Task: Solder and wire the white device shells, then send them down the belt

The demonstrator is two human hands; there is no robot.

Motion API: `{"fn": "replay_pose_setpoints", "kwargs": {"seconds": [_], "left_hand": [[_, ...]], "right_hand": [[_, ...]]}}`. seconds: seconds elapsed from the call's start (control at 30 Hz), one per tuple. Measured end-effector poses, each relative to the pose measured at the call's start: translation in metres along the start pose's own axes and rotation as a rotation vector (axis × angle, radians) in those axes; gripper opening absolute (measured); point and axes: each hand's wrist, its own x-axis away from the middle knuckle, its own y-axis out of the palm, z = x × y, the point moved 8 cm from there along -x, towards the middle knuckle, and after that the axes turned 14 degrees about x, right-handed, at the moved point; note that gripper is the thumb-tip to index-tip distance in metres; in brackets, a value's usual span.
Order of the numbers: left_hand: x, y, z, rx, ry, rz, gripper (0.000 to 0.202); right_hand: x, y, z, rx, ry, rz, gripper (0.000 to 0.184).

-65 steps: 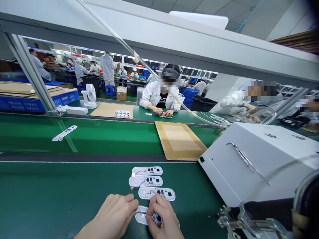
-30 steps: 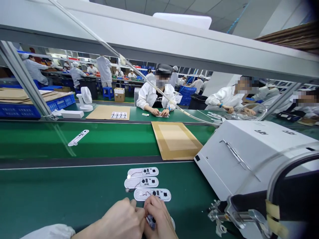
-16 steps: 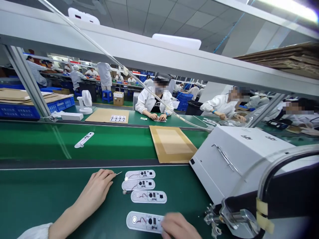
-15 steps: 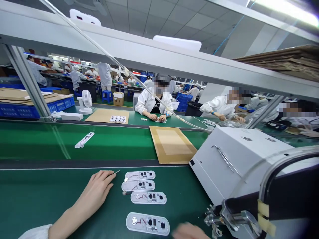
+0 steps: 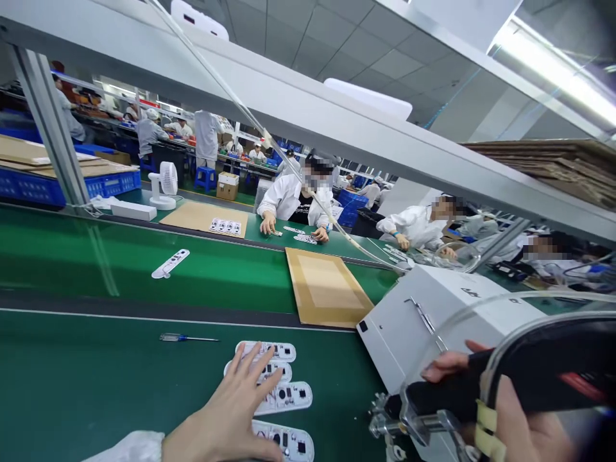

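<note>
Precision screwdriver lies on the green conveyor belt, lower left of the frame, near the white circuit-board strips. The left hand is spread open across them; the right hand, lower right, seems closed around a black padded bar.
</note>
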Motion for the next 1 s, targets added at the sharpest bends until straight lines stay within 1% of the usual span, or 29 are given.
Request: {"fn": "replay_pose_setpoints", "kwargs": {"seconds": [0.07, 0.1, 0.17, 0.2, 0.23, 0.3, 0.4, 0.43, 0.5, 0.57, 0.63, 0.73, 0.8, 0.9, 1.0], "left_hand": [[0.011, 0.009, 0.001, -0.061, 0.060, 0.025, 0.100], [0.017, 0.012, 0.001, -0.094, 0.094, 0.052, 0.096], [0.026, 0.014, 0.003, -0.142, 0.150, 0.128, 0.089], [0.030, 0.014, 0.003, -0.155, 0.151, 0.156, 0.087], [0.032, 0.013, 0.003, -0.160, 0.139, 0.169, 0.086], [0.033, 0.010, 0.004, -0.148, 0.102, 0.151, 0.083], [0.033, 0.006, 0.011, -0.093, 0.093, 0.085, 0.079], [0.033, 0.004, 0.012, -0.070, 0.100, 0.080, 0.079], [0.032, 0.003, 0.011, -0.034, 0.111, 0.106, 0.079], [0.032, 0.007, 0.005, -0.012, 0.122, 0.137, 0.080], [0.030, 0.016, -0.003, -0.003, 0.138, 0.143, 0.079], [0.027, 0.030, -0.015, 0.009, 0.133, 0.119, 0.079], [0.025, 0.034, -0.020, 0.018, 0.115, 0.090, 0.077], [0.025, 0.035, -0.021, 0.026, 0.103, 0.056, 0.070], [0.025, 0.030, -0.017, 0.031, 0.111, 0.060, 0.066]], "right_hand": [[-0.006, 0.015, -0.004, -0.049, 0.044, -0.032, 0.025], [-0.009, 0.024, -0.007, -0.095, 0.040, -0.087, 0.027], [-0.014, 0.044, -0.020, -0.194, -0.065, -0.262, 0.034], [-0.017, 0.051, -0.025, -0.228, -0.122, -0.335, 0.037], [-0.019, 0.056, -0.029, -0.252, -0.162, -0.393, 0.040], [-0.022, 0.063, -0.031, -0.284, -0.177, -0.463, 0.040], [-0.024, 0.070, -0.034, -0.355, -0.150, -0.480, 0.039], [-0.023, 0.072, -0.036, -0.371, -0.153, -0.479, 0.039], [-0.021, 0.078, -0.038, -0.384, -0.146, -0.470, 0.039], [-0.020, 0.086, -0.038, -0.381, -0.136, -0.468, 0.040], [-0.019, 0.095, -0.037, -0.373, -0.131, -0.477, 0.039], [-0.017, 0.107, -0.036, -0.355, -0.110, -0.513, 0.033], [-0.016, 0.112, -0.035, -0.351, -0.100, -0.524, 0.030], [-0.014, 0.115, -0.036, -0.341, -0.099, -0.541, 0.028], [-0.012, 0.117, -0.036, -0.321, -0.106, -0.558, 0.025]]}}
